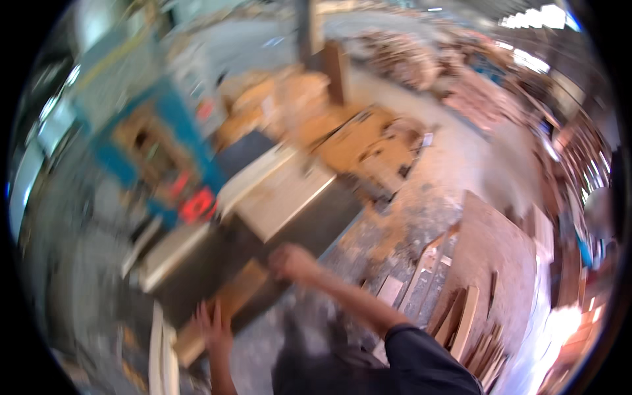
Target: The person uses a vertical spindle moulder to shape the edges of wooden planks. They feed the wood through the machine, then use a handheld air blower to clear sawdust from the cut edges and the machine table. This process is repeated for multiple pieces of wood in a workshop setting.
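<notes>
While the left hand lies over a wooden piece, its grip is spread, fingers apart across the wood near the end closest to the body; the right hand is curled into a loose fist just beside the piece's far end, but blur hides whether that grip pinches anything; the piece slants across the near part of a dark table. Toward the table's far edge lies a broad pale board; another pale board is at its left edge, and pale strips stand beside its near left corner. Past the far edge rises a blue machine with a blurred red part; well to the right of the table, wood offcuts lie by a brown sheet on the floor.
</notes>
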